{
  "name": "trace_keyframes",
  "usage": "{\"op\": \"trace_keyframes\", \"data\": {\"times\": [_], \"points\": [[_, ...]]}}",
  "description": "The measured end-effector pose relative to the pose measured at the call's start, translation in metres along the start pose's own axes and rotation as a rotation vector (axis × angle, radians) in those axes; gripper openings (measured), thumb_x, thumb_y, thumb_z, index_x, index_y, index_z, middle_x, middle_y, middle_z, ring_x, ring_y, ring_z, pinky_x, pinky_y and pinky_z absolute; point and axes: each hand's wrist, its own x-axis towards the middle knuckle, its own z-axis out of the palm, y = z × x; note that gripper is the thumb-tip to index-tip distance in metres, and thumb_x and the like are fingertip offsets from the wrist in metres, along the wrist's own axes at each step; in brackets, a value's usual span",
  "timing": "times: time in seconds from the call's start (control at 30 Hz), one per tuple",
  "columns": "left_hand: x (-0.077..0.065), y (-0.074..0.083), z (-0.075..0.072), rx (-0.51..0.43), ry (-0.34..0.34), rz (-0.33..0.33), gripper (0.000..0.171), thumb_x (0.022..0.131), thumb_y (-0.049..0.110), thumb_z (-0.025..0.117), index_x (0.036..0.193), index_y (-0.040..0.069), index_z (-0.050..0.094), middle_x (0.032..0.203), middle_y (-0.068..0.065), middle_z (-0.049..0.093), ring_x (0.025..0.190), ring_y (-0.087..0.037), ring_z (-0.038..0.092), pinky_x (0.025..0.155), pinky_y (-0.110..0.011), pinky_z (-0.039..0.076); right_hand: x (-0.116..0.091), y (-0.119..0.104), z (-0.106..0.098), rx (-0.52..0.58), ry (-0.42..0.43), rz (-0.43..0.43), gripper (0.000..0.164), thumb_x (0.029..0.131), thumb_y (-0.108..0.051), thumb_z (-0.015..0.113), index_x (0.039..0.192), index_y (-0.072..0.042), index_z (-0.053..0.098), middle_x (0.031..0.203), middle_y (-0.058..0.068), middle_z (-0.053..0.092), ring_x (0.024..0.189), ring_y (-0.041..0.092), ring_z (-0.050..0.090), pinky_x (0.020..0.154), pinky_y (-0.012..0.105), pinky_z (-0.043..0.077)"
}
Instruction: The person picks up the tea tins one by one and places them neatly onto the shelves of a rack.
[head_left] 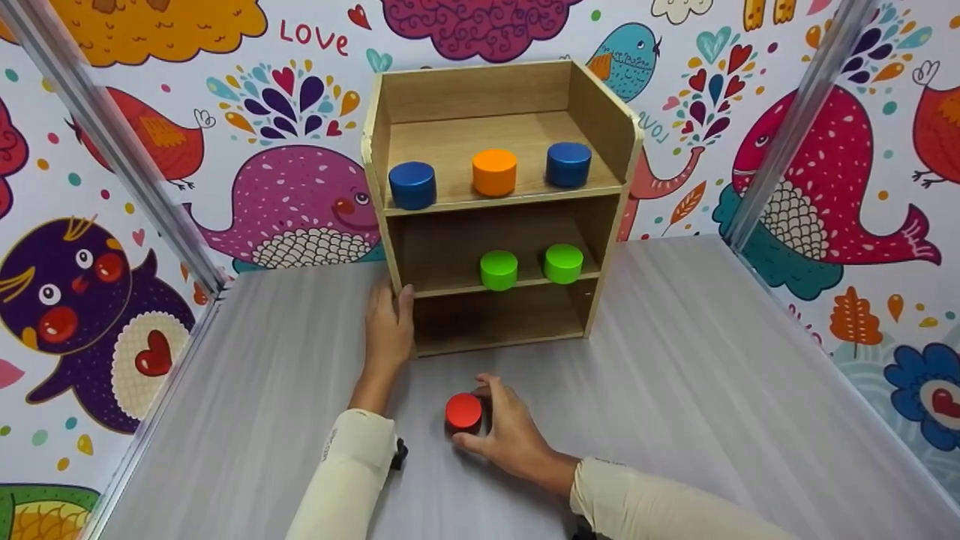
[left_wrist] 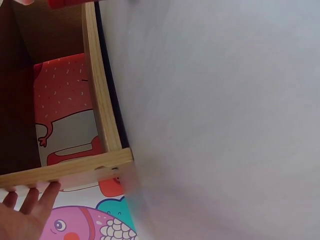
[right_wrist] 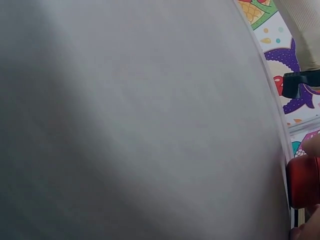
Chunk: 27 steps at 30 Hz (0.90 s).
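A small wooden shelf with three levels stands on the table. My left hand rests against its left side panel, low down; in the left wrist view the fingertips touch the panel's outer face. In front of the shelf, my right hand holds a red cylindrical block between thumb and fingers. The right wrist view shows the red block at its right edge, with a digit on either side.
On the top level sit a blue block, an orange block and another blue block. Two green blocks stand on the middle level, centre and right. Patterned walls with metal posts enclose the grey table.
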Motion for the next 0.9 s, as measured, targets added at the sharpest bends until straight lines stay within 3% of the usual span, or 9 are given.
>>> {"op": "trace_keyframes", "data": {"times": [0.27, 0.63, 0.9], "points": [[0.000, 0.000, 0.000, -0.009, -0.001, -0.004, 0.037, 0.108, 0.025, 0.051, 0.129, -0.004, 0.056, 0.115, -0.021, 0.058, 0.109, -0.036, 0.057, 0.097, -0.052, 0.045, 0.003, -0.002, 0.000, -0.016, 0.027, -0.007, 0.083, 0.077, -0.024, 0.090, 0.142, -0.004, 0.043, 0.118, 0.005, 0.068, 0.111, 0.021, 0.065, 0.099, 0.043, 0.052], [-0.001, 0.000, -0.001, -0.001, 0.009, 0.011, 0.032, 0.108, 0.023, 0.052, 0.122, -0.004, 0.056, 0.108, -0.020, 0.056, 0.097, -0.033, 0.053, 0.090, -0.050, 0.045, 0.013, -0.010, -0.002, 0.043, 0.078, 0.039, 0.079, 0.080, -0.029, 0.087, 0.142, -0.008, 0.043, 0.122, 0.010, 0.067, 0.107, 0.022, 0.067, 0.093, 0.040, 0.055], [-0.001, 0.000, -0.001, 0.010, 0.008, 0.012, 0.035, 0.108, 0.024, 0.052, 0.126, -0.005, 0.056, 0.111, -0.021, 0.057, 0.100, -0.034, 0.055, 0.092, -0.052, 0.044, 0.022, -0.017, -0.005, 0.098, 0.123, 0.048, 0.077, 0.080, -0.027, 0.087, 0.140, -0.008, 0.043, 0.122, 0.011, 0.069, 0.104, 0.023, 0.068, 0.091, 0.042, 0.057]]}}
